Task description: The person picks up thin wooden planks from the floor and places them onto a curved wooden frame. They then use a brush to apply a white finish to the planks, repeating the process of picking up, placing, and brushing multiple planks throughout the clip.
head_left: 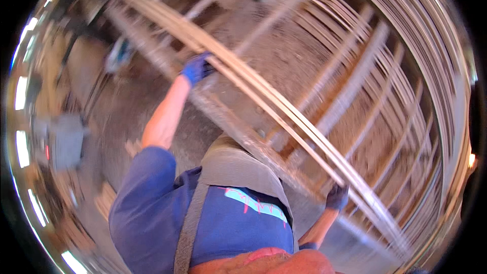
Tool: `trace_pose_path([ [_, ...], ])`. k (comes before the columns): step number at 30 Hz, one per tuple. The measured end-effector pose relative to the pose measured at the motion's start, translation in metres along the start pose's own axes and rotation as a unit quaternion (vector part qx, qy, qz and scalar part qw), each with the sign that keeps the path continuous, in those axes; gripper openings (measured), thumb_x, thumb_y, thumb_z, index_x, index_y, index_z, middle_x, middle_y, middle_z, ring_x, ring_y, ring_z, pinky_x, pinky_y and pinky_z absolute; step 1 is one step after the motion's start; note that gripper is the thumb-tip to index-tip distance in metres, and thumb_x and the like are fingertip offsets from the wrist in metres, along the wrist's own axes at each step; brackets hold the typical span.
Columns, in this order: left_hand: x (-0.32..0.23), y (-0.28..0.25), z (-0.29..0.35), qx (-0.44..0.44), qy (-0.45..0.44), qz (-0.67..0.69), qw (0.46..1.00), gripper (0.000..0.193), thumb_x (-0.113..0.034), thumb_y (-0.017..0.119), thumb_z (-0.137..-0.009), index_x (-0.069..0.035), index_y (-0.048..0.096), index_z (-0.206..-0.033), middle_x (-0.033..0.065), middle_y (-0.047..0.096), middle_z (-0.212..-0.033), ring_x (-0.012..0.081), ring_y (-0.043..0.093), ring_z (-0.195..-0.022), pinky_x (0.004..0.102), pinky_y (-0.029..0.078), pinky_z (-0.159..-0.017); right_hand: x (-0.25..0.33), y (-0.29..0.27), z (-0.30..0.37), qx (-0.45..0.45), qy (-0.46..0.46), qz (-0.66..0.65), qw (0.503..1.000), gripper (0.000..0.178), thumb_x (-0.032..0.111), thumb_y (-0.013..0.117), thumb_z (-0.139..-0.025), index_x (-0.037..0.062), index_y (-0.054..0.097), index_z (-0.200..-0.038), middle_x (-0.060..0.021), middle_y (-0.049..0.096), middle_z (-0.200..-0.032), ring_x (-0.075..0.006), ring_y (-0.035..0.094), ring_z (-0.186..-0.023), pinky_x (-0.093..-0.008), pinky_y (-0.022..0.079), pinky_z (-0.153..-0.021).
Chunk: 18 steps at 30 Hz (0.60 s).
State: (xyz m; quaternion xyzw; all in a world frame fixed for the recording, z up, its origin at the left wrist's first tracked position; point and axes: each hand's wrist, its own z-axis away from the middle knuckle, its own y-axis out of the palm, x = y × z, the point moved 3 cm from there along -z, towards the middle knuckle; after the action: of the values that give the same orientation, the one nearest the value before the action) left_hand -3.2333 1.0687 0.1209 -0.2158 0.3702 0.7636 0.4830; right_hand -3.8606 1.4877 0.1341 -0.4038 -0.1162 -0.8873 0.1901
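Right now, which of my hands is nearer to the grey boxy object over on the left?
Your left hand, which is at the long wooden strips, right of the grey boxy object. Your right hand is much farther right, by the same strips.

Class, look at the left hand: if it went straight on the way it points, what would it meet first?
The pale wooden strips come first: the gloved left hand already appears to grip them at their near edge. Blur leaves the depth of whatever lies beyond unclear.
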Motion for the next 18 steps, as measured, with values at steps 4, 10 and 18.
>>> trace_pose_path([
  [4, -0.009, -0.015, 0.020, -0.055, 0.012, -0.017, 0.998, 0.033, -0.030, 0.061, -0.094, -0.008, 0.059, -0.118, 0.0103, 0.067, -0.104, 0.0229, 0.067, -0.089, 0.0365, 0.059, -0.083, 0.002, -0.050, 0.002, 0.088, -0.102, 0.200, 0.970, 0.040, 0.038, 0.049, -0.099, 0.0044, 0.058, -0.118, -0.0098, 0.065, -0.103, -0.0168, 0.060, -0.081, -0.0208, 0.051, -0.067],
  [10, -0.010, 0.008, 0.019, -0.124, 0.076, -0.202, 0.968, 0.048, -0.037, 0.064, -0.092, -0.001, 0.060, -0.123, 0.0162, 0.061, -0.120, 0.0251, 0.062, -0.100, 0.0351, 0.048, -0.088, 0.047, -0.048, -0.058, 0.404, 0.297, 0.142, 0.854, 0.031, 0.035, 0.056, -0.095, 0.0053, 0.063, -0.093, -0.0070, 0.061, -0.069, -0.0181, 0.059, -0.060, -0.0329, 0.050, -0.052],
  [18, -0.064, -0.049, 0.094, 0.028, 0.075, -0.108, 0.991, 0.044, -0.038, 0.061, -0.094, -0.002, 0.060, -0.121, 0.0136, 0.066, -0.106, 0.0210, 0.067, -0.076, 0.0305, 0.058, -0.064, -0.013, 0.346, 0.173, 0.309, -0.270, 0.389, 0.825, 0.012, 0.010, 0.061, -0.090, 0.0029, 0.064, -0.099, -0.0013, 0.059, -0.078, -0.0114, 0.054, -0.065, -0.0268, 0.047, -0.057],
])
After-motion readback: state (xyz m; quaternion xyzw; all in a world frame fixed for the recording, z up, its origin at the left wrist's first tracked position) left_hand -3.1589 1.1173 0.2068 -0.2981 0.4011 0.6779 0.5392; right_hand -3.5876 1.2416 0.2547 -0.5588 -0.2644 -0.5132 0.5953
